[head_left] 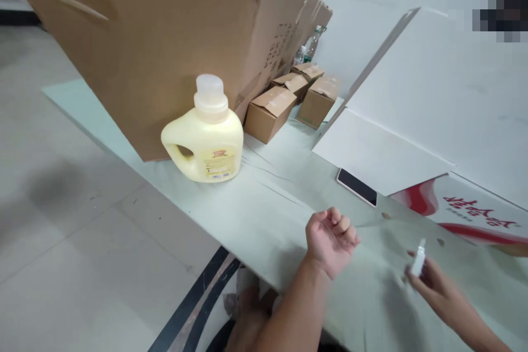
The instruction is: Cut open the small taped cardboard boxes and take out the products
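Above the table in the lower middle is my left hand (333, 239), palm up, its fingers curled loosely inward with nothing visible in them. To its right, my right hand (433, 283) grips a small white bottle (419, 260) with a narrow translucent tip pointing up; the bottle's lower end is hidden by the fingers. Beyond my left hand a smartphone (357, 187) lies screen up on the table, touched by neither hand. A pale yellow detergent jug (206, 143) with a frosted cap stands upright to the left, apart from both hands.
A large brown carton (165, 38) stands behind the jug. Several small cardboard boxes (270, 113) and clear bottles (312, 44) sit farther back. An opened white carton (396, 137) with red print is at right. The pale green table (264, 209) ends along its left edge, above the floor.
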Available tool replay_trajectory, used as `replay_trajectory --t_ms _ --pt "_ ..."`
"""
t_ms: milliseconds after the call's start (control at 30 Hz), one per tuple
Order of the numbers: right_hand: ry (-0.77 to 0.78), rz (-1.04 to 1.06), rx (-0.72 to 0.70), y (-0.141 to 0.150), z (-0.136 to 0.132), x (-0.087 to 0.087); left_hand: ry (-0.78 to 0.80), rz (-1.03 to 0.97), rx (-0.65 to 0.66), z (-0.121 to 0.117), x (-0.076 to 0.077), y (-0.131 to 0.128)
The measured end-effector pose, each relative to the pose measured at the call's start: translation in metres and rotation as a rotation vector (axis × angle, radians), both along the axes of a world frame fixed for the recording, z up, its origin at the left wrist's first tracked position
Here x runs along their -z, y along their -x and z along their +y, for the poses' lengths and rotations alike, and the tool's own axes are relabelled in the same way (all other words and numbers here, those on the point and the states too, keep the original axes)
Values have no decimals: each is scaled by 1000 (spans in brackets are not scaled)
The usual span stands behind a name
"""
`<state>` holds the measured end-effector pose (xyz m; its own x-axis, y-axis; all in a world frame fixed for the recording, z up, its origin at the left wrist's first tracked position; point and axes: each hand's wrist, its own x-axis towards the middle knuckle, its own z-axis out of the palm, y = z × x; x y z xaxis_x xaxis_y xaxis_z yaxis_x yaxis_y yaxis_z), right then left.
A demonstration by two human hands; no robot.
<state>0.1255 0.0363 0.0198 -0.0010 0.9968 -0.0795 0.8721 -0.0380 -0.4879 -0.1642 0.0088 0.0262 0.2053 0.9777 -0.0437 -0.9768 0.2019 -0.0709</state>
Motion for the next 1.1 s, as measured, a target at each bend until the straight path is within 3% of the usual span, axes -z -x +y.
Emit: replay_trajectory --t_ms 133,233,300,400,500,700,833,900,967,1100 --pt "35 257 -228 156 75 -28 35 -68 -74 2 -1 21" --pt "-109 153 -400 281 133 -42 48 -102 -121 2 1 30" --pt "-253 3 -516 349 159 -51 61 -111 -148 2 3 34" --pt "-441 -186 -660 415 176 -63 66 -86 -165 3 4 40" --pt "-442 -330 -662 445 179 -67 76 -29 -169 3 4 46" --pt "-393 -434 -652 450 183 -66 58 -7 -177 -1 0 49" --pt "-400 -436 -713 418 181 -67 52 35 -203 1 -1 47" --pt "-433 -416 -748 385 172 -67 157 156 -296 4 1 46" --pt "-467 -381 -783 338 154 -65 369 344 -500 6 5 47" --pt "-464 -244 -732 214 93 -53 705 696 -893 6 9 53"
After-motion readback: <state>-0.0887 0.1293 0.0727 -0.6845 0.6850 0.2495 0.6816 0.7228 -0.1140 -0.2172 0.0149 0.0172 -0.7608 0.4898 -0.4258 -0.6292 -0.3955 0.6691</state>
